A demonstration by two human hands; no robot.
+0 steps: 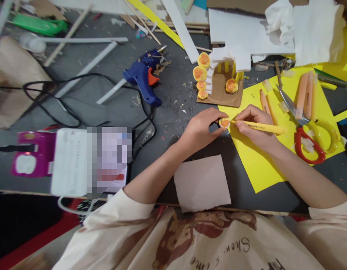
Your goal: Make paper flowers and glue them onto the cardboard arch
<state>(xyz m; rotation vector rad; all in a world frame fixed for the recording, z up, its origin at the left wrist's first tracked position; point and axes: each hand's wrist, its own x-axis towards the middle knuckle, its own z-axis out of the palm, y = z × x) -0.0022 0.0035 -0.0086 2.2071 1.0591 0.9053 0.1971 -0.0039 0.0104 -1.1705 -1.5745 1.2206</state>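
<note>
Between the thumb and fingers of my left hand (200,127) is a small round disc (224,123), orange in the middle with yellow and white around it. My right hand (256,125) grips a yellow acrylic marker (260,126), its tip at the disc's right edge. Just beyond my hands stands a small cardboard model (220,103) with white steps and several yellow-and-orange rounds (200,73) along its left side. Under my right hand lies a yellow sheet (254,172).
Red-and-yellow-handled scissors (310,150) and several orange markers (304,93) lie on the yellow sheet. A blue glue gun (142,77) with a trailing black cord (100,74) rests to the left. Nearer me are a square of sandpaper-like material (203,183) and a white box (69,161).
</note>
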